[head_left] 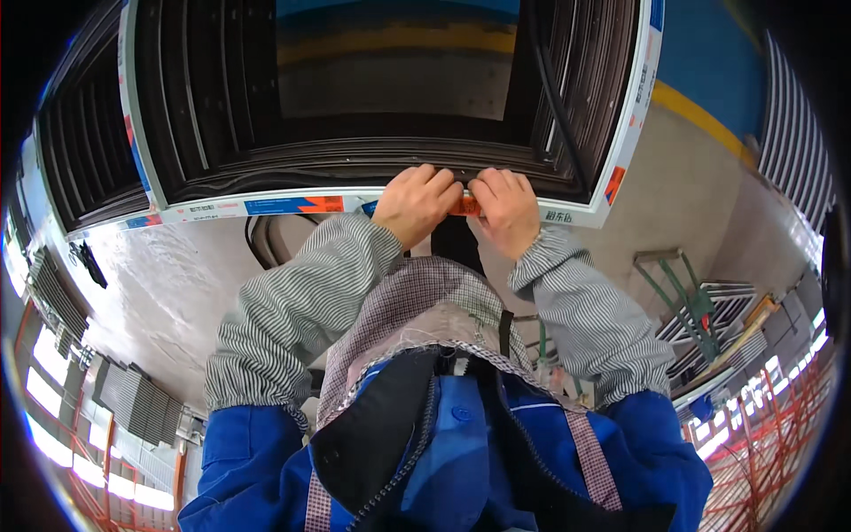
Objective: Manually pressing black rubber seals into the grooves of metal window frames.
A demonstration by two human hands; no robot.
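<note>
A stack of dark window frames lies before me, the top one edged in white protective film (199,211) with blue and orange patches. Along its near inner side runs a thin black rubber sealing strip (306,175), slightly wavy on the left. Another length of the strip slants down the right inner side. My left hand (417,206) is curled over the near rail, fingertips closed at the strip. Close beside it on the right, my right hand (507,211) bends over the same rail, its fingers pressed together there. The strip under the fingertips is hidden.
More dark frames (84,142) stand at the left. Below the near rail hangs a black loop (259,241). A green metal stand (678,297) and stacked profiles (731,306) are at the right. A yellow line (700,115) crosses the floor.
</note>
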